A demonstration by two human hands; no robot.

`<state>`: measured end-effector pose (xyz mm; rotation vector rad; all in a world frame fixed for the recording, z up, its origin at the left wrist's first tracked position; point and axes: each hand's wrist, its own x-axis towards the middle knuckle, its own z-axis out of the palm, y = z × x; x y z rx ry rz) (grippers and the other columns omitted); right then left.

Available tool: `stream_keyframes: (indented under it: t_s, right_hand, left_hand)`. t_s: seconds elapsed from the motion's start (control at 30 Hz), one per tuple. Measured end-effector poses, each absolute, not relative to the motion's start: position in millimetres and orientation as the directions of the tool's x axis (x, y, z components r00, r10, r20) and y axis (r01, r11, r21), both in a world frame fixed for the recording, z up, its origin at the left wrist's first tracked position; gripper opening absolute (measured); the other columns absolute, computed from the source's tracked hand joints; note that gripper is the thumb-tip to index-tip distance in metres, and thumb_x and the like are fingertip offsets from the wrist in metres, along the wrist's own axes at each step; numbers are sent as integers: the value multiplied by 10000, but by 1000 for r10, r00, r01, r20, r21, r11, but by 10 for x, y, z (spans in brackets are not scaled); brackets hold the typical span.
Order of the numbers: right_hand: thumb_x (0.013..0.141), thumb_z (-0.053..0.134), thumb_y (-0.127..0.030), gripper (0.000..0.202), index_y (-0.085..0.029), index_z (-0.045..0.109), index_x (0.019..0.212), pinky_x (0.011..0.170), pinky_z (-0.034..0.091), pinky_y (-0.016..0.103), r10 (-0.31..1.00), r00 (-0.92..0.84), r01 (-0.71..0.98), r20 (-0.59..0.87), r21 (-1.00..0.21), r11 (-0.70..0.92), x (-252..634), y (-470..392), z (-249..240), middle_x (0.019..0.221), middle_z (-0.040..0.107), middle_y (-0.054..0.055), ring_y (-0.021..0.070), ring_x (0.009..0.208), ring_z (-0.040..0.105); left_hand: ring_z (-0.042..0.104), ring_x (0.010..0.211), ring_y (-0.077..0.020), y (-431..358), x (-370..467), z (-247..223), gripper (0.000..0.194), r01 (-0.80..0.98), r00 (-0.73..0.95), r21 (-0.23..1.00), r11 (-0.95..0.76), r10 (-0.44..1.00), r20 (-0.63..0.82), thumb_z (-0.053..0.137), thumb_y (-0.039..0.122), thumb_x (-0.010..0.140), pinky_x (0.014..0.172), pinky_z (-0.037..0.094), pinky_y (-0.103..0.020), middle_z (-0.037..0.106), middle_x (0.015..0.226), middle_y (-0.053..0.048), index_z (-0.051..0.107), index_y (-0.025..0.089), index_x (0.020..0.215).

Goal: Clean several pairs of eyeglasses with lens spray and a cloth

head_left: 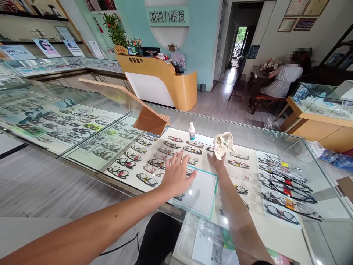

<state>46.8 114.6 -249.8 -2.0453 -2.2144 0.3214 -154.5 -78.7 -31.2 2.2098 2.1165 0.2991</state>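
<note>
My left hand is over the glass display counter, fingers spread and nothing in them. Beneath and beside it lies a white mat with a teal border. Farther forward, my right hand grips a cream cloth, which bunches up above the fingers and partly hides them. A small white bottle with a blue-and-pink label stands upright on the glass between and beyond both hands. Rows of eyeglasses show through the glass around the hands.
A tilted wooden-framed mirror or stand rises from the counter at left. More glasses lie on a white sheet at right. Beyond are a yellow reception desk and a seated person. A sheet with a QR code is at the near edge.
</note>
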Motion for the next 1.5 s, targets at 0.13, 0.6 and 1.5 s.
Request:
stream_keyframes:
  t_s: [0.13,0.6,1.5]
  right_hand:
    - [1076,354,-611,794,-144,349,1718,1360,5,605,992,-90,964,-92,-258,64,436,1173,-2487,1816,264,183,395,1693,152]
    - [1124,407,-523,740,-42,383,1687,1335,82,560,996,-76,945,-44,-321,58,414,1110,-2329,1780,296,255,405,1652,170]
    - [982,580,-329,291,-132,777,1063,819,594,457,683,-707,707,-183,-174,686,-54,-1475,-1270,1118,801,189,335,1020,758]
  left_hand:
    - [346,1603,-396,-781,-1555,-330,526,983,38,175,-56,994,105,539,525,1023,1238,344,-638,428,1719,-173,559,228,1457]
    - [367,1581,-383,-756,-1567,-355,502,983,55,170,-77,990,130,548,536,1021,1235,342,-613,460,1685,-169,568,245,1431]
    - [421,1520,-388,-714,-1526,-347,585,988,61,128,-91,974,216,483,571,1016,1200,347,-589,506,1636,-219,592,204,1458]
